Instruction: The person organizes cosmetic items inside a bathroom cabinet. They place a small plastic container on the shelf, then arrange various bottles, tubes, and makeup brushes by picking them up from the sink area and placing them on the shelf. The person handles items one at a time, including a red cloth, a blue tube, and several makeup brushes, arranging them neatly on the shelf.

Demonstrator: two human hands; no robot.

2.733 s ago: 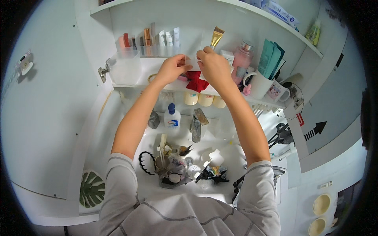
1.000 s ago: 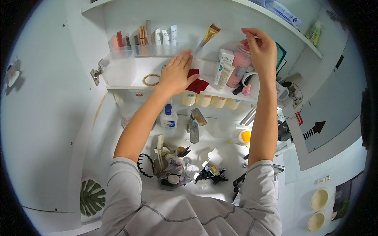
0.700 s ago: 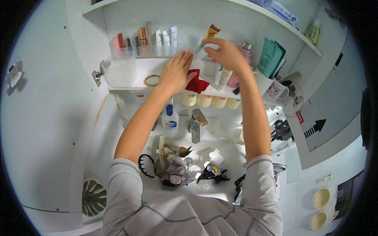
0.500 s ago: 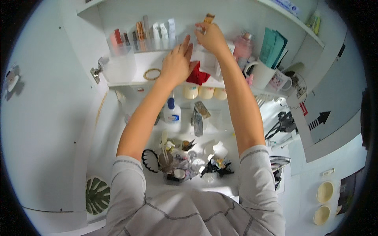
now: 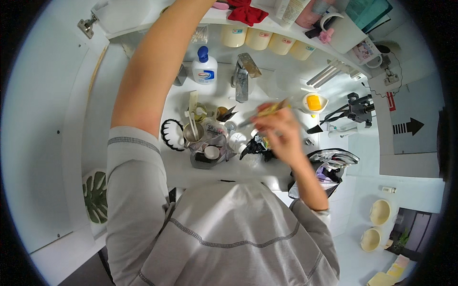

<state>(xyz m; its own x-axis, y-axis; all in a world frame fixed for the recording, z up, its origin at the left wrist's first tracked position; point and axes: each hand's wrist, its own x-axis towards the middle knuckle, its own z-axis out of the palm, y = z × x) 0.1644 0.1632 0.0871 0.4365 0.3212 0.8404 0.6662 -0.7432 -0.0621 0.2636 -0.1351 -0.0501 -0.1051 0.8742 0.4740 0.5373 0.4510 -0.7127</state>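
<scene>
My right hand (image 5: pixel 278 133), smeared by motion, is over the right part of the white sink (image 5: pixel 186 174). Its fingers are closed on a small yellow-brown packet (image 5: pixel 273 109), whose exact kind is too blurred to read. Below that hand lies a crumpled black hair scrunchie or cloth (image 5: pixel 255 148). Of my left arm only the forearm (image 5: pixel 155 66) shows; it reaches up past the top edge, so the hand is out of sight. Near that arm, on the shelf, rests a red cloth bow (image 5: pixel 247 13).
In the sink sit a metal cup (image 5: pixel 193 133), a black scalloped headband (image 5: pixel 172 135) and a small white jar (image 5: pixel 212 152). Behind stand a blue-capped pump bottle (image 5: pixel 205 71) and the faucet (image 5: pixel 242 78). A yellow soap (image 5: pixel 313 102) and an open bag (image 5: pixel 329 171) are at the right.
My right hand has come down from the upper shelf to the sink with the small packet. My left hand has gone out of the picture as the view tilted downward.
</scene>
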